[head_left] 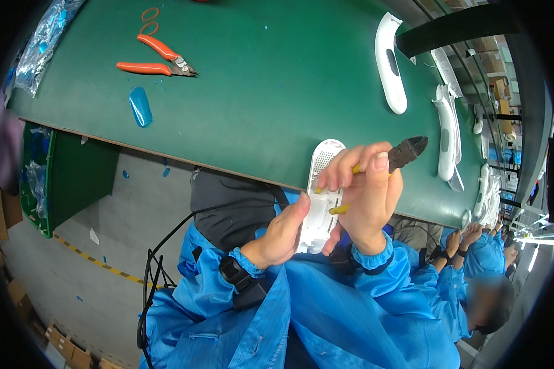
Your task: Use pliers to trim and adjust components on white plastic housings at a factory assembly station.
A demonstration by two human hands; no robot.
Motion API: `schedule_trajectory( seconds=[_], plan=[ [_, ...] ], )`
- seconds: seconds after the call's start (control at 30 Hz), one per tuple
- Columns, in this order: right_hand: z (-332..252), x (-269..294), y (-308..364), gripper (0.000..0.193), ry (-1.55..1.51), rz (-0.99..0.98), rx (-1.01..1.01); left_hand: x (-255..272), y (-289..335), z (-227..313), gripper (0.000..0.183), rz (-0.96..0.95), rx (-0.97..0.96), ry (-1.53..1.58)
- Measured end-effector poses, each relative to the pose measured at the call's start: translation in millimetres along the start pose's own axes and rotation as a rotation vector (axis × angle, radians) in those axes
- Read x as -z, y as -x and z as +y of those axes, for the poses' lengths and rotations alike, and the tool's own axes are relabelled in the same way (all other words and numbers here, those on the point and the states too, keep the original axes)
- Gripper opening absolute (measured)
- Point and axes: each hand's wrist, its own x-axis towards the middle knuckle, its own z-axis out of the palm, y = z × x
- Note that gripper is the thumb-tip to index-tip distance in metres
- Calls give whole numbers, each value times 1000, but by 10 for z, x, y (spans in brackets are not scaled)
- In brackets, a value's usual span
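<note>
My left hand (277,238) is closed around the edge of a white plastic housing (316,220), an elongated shell with a perforated rounded end. The housing is held at the table's near edge, inner side showing. My right hand (374,192) grips a pair of cutting pliers (407,152) with yellow handles and a dark head. The jaws point away from the housing, up and to the right, while the handle ends lie over the shell. Some right fingers seem to touch the housing; exact contact is hard to see.
On the green table (258,86) lie orange-handled cutters (177,65), orange rubber bands (149,27) and a shiny blue piece (140,107). White shells (390,67) lie right, near a black arm (455,29). A clear bag (46,49) sits far left, above a green bin (80,178). Co-workers (474,246) sit right.
</note>
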Motion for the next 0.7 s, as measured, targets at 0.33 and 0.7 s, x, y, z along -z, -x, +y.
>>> schedule_trajectory(
  seconds=[0.33,0.7],
  plan=[
    [39,-49,66,28,200,-73,56,-35,7,14,64,45,-4,17],
    [-74,-31,46,27,155,-62,154,-115,-9,72,63,131,-9,5]
  ],
)
